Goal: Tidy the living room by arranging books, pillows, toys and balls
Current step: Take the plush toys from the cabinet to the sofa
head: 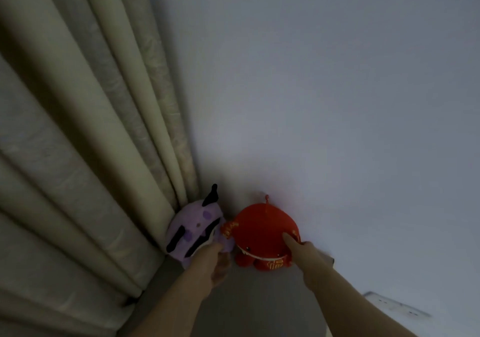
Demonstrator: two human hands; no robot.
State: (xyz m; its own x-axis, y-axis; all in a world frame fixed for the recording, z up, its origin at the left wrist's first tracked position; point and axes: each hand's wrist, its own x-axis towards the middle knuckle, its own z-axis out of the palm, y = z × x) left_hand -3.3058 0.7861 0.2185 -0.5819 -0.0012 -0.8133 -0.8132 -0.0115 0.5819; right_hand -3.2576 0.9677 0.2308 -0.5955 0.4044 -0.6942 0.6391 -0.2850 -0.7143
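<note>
A purple plush toy (193, 226) with black markings leans in the corner against the curtain. To its right and touching it is a red plush toy (259, 233) with gold embroidery, propped against the white wall. My left hand (217, 261) reaches to the purple toy's lower right edge, thumb over it and fingers curled beneath; the hand is blurred. My right hand (301, 252) grips the red toy's right side, thumb across its front and fingers behind it. Both toys sit on a grey surface (241, 300).
A beige pleated curtain (85, 155) fills the left half of the view. The white wall (337, 103) fills the right, with a wall socket (397, 308) low at the right. The light is dim.
</note>
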